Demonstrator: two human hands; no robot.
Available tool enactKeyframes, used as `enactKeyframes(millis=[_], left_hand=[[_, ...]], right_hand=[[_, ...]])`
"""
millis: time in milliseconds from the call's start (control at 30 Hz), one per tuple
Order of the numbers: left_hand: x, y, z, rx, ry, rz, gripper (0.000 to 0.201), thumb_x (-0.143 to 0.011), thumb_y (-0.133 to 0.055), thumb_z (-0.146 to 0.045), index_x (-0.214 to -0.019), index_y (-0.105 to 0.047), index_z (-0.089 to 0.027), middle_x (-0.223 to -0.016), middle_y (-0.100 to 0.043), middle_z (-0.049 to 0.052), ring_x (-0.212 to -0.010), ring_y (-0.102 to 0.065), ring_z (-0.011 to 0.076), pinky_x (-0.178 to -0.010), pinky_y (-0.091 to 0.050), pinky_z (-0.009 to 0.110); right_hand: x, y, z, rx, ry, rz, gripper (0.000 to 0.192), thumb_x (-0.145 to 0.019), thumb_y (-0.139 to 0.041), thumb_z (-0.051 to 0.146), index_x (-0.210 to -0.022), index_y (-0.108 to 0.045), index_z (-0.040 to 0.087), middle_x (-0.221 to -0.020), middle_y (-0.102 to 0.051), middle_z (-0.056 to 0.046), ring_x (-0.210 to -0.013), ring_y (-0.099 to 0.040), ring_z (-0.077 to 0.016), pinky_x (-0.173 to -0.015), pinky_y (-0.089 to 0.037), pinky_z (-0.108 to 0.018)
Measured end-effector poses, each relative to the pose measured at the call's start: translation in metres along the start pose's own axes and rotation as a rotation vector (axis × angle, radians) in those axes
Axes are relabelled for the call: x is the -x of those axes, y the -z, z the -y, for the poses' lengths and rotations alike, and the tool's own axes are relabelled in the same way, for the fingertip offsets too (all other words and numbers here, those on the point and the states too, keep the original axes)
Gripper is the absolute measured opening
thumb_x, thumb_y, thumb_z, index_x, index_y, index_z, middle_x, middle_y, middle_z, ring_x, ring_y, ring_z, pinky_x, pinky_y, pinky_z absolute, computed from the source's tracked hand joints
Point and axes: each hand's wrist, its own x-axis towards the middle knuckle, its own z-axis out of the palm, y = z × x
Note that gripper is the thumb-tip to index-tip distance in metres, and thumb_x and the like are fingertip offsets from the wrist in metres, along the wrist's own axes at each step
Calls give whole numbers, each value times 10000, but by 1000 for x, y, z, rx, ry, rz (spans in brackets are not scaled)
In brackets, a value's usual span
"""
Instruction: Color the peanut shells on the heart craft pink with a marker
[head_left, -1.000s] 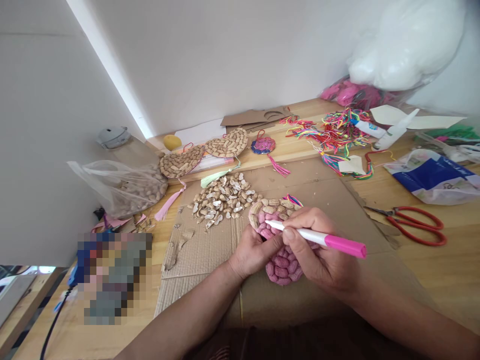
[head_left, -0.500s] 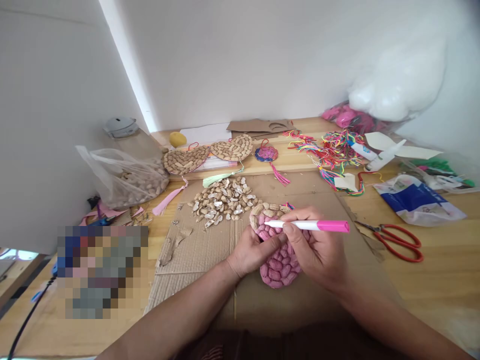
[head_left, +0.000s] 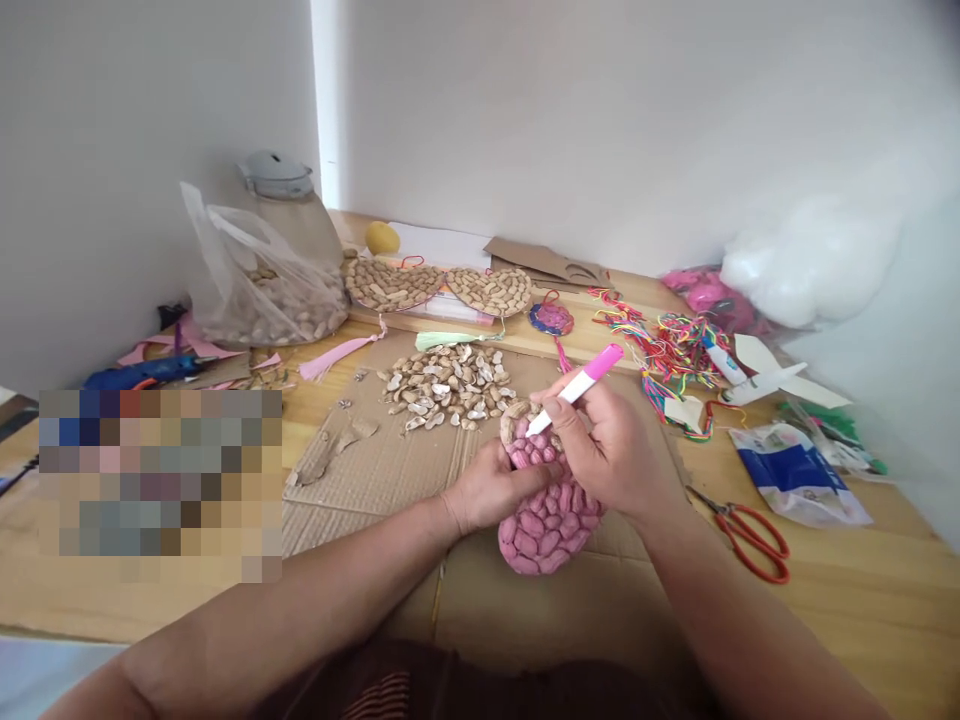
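A heart-shaped piece covered in peanut shells [head_left: 546, 525] lies on a sheet of cardboard [head_left: 390, 470]. Most of its shells are coloured pink; those at the top edge are still tan. My left hand [head_left: 487, 490] grips its left side and steadies it. My right hand [head_left: 607, 455] holds a pink marker [head_left: 577, 385] with a white barrel. The marker's tip touches the shells near the top, and its pink cap end points up and to the right.
A heap of loose peanut shells [head_left: 446, 385] lies just beyond the piece. Farther back are two finished shell hearts [head_left: 439, 285], a plastic bag of peanuts [head_left: 270, 285] and coloured threads [head_left: 664, 340]. Red scissors [head_left: 746, 535] lie at the right, beside a blue-white packet [head_left: 795, 470].
The camera has swung, shifting the scene. The marker has tilted from nearly flat to steeply upright. My left hand keeps its hold on the shell piece.
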Motion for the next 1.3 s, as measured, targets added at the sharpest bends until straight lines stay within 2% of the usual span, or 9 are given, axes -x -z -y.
enactKeyframes(millis=[200,433,567,767,967,1300], left_hand=[[-2,1,3,56,11,8,357,-761,-824,-366,-1018,-714,-143,-1038,-763,108,-1057,-704,311,-1031,-507,489],[0,-1,-1,149,45,41,332,-776,-817,-359,-997,-704,-139,-1017,-761,111,-1011,-712,299,-1020,-511,507],[1,1,0,126,65,50,297,-782,-802,-335,-983,-708,-138,-1003,-758,106,-1007,-708,298,-1014,-512,515],[3,1,-1,91,54,40,272,-811,-778,-337,-984,-710,-138,-1008,-759,108,-1018,-705,300,-1014,-513,516],[2,0,-4,79,13,62,268,-811,-780,-315,-1009,-714,-148,-1075,-761,112,-1065,-696,305,-1033,-504,512],[3,0,-3,66,-6,88,293,-823,-770,-312,-1054,-715,-141,-1146,-756,125,-1125,-681,316,-1057,-490,515]], right_hand=[[-10,0,-12,-2,-59,40,234,-1015,-542,405,-987,-646,197,-842,-721,-53,-734,-673,-191,-651,-478,-313],[-12,2,-21,-153,-49,46,220,-1019,-553,411,-1002,-607,199,-836,-691,-28,-719,-657,-162,-646,-478,-289],[-11,5,-20,-166,-44,78,229,-1027,-540,409,-990,-620,198,-770,-647,-6,-643,-588,-138,-597,-443,-281],[-11,5,-20,-107,11,48,171,-1020,-557,361,-990,-616,202,-878,-699,-31,-751,-642,-157,-665,-471,-297],[-9,3,-22,-202,14,3,157,-1031,-553,363,-988,-603,220,-757,-631,16,-662,-606,-133,-588,-451,-276],[-9,4,-25,-201,-30,28,187,-1035,-542,393,-991,-607,223,-767,-613,10,-658,-573,-138,-597,-437,-293]])
